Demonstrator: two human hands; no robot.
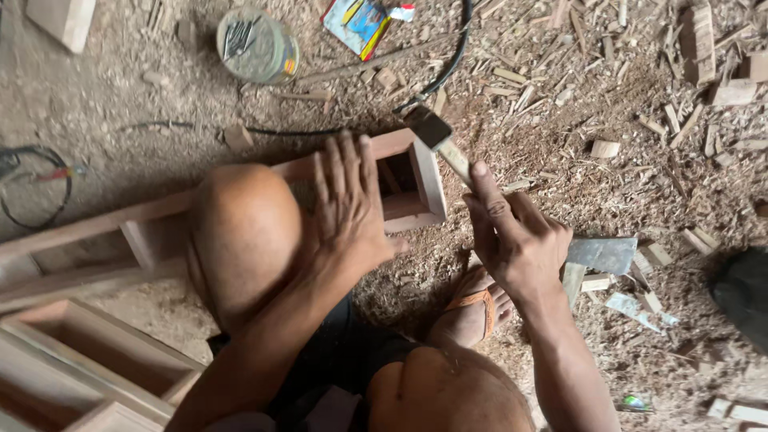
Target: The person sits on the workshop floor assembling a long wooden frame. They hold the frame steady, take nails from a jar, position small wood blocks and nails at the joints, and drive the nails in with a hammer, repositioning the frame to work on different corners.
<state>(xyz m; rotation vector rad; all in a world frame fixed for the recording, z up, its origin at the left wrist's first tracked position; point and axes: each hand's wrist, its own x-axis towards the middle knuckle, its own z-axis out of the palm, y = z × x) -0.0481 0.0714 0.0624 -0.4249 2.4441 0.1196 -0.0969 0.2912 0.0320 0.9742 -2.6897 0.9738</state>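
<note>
The right hand (516, 240) closes its grip around a hammer (442, 142) handle, the head resting at the corner of a long wooden frame (412, 180) — the left hand (348, 204) lies flat, fingers spread, pressing the frame's top beside it.

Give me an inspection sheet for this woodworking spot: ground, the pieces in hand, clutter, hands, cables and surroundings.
Surface: dirt floor covered in sawdust and chips.
Job's things: long wooden frame lying across the floor, its open end near the hammer.
Clutter: wood offcuts scattered at right; round container of nails; colourful packet; flat metal blade by the foot.
Grips: left hand pressed flat on the frame; right hand closed around the hammer handle.
Cables: black cable running behind the frame; coiled wire at left.
Surroundings: more wooden frames at lower left.
</note>
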